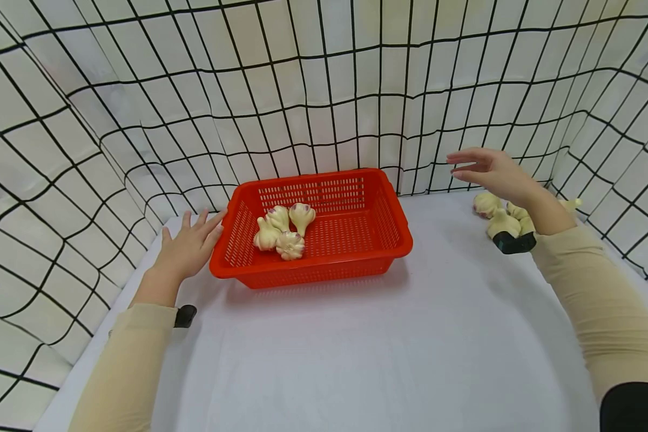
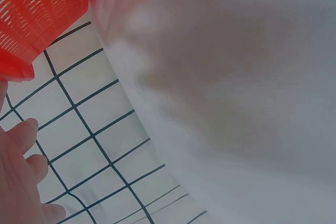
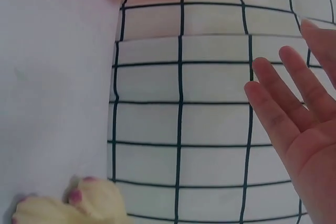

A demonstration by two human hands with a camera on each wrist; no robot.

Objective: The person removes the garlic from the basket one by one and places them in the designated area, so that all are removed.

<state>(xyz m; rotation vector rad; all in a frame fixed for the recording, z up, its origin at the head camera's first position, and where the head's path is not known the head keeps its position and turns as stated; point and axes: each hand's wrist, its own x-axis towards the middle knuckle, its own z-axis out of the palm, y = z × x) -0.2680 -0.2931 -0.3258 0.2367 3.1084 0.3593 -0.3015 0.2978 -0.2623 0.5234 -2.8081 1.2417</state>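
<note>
A red perforated plastic basket [image 1: 335,267] stands on the white table with several garlic bulbs [image 1: 290,246] gathered in its left half. My left hand [image 1: 190,245] is at the basket's left end, fingers spread and fingertips right at the rim. In the left wrist view, part of the basket [image 2: 42,9] shows above the fingers of the left hand [image 2: 21,177]. My right hand [image 1: 491,171] is raised over a second group of garlic bulbs [image 1: 502,222] at the right, fingers extended and nothing held. The right wrist view shows its open palm [image 3: 310,129], with garlic bulbs [image 3: 94,200] at lower left.
Black wire grid panels [image 1: 335,108] with white sheeting behind enclose the table at the back and both sides. A white cloth [image 1: 356,360] covers the tabletop. My right forearm partly hides the garlic at the right.
</note>
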